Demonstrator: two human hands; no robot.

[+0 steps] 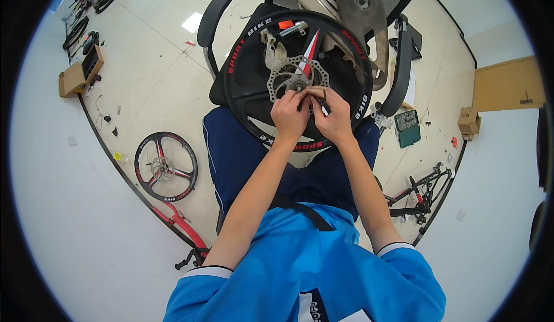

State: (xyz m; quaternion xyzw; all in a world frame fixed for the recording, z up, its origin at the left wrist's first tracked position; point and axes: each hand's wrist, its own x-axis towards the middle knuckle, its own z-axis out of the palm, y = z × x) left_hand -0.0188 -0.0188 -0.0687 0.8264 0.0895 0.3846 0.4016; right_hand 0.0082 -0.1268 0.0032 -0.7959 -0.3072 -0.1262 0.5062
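Note:
A black bicycle wheel (236, 94) with broad spokes and red and white lettering lies across a chair seat and my knees. A silver disc brake rotor (275, 79) with a holed rim sits around its hub (299, 85). My left hand (289, 114) is closed in a pinch beside the hub; what its fingertips hold is hidden. My right hand (333, 115) is closed round a thin dark tool (326, 109), its fingertips meeting the left ones over the rotor's near side. The tool's kind cannot be made out.
Loose parts, including a silver cylinder (294, 29) and a crumpled pale glove or bag (274, 51), lie inside the wheel. Chair armrests (399, 71) flank it. Another wheel (165, 166), a red frame (183, 225), a black frame (424, 198) and a green tool case (408, 136) lie on the floor.

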